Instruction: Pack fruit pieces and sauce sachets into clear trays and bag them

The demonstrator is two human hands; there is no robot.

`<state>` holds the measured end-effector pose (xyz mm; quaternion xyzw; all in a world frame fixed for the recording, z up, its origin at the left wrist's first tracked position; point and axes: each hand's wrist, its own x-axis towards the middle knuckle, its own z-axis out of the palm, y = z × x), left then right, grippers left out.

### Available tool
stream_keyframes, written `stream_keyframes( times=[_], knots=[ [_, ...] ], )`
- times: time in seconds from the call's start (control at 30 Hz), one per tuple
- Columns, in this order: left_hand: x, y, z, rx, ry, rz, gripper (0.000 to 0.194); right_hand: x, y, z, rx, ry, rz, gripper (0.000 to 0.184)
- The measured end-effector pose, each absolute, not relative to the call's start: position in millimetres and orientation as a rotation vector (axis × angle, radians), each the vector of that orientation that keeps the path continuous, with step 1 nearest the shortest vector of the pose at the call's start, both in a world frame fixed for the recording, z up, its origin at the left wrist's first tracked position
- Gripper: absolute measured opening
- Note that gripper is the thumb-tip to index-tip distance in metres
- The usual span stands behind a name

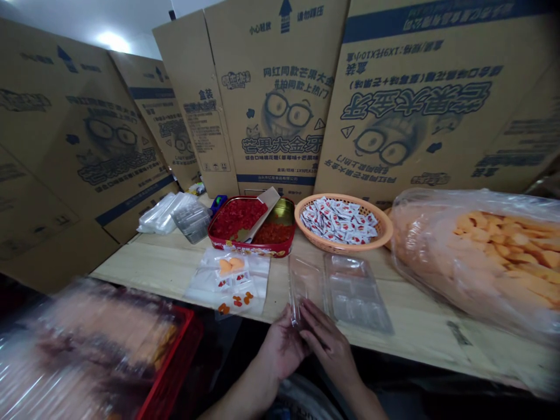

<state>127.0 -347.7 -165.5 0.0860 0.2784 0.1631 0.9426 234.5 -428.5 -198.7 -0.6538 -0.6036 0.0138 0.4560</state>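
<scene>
My left hand [284, 345] and my right hand [326, 335] meet at the table's front edge, both closed on the near end of a clear plastic tray [307, 280]. Just right of it lies a clear compartment tray [356, 294]. To the left, a white sheet [258, 268] carries a filled clear pack [234, 283] with orange pieces, small printed sachets and red-orange bits. Behind stands a red tin [251, 248] of red and orange bits, with a flat light-coloured board [265, 213] slanting across it.
An orange basket [387, 230] of printed sachets stands at the back. A large plastic bag [420, 251] of orange pieces bulges at right. Clear trays [192, 216] are stacked at back left. A red crate [175, 344] sits lower left; cardboard boxes [271, 116] wall the back.
</scene>
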Motion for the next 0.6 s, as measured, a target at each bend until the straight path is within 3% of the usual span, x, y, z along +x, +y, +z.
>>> stream_keyframes(
  times=[0.3, 0.6],
  knots=[
    [129, -349, -163, 0.168, 0.588, 0.344, 0.024, 234, -428, -194, -1.596, -1.468, 0.065, 0.043],
    [122, -342, -151, 0.521, 0.619, 0.537, 0.022, 237, -428, -197, -1.614, -1.546, -0.097, 0.051]
  ],
)
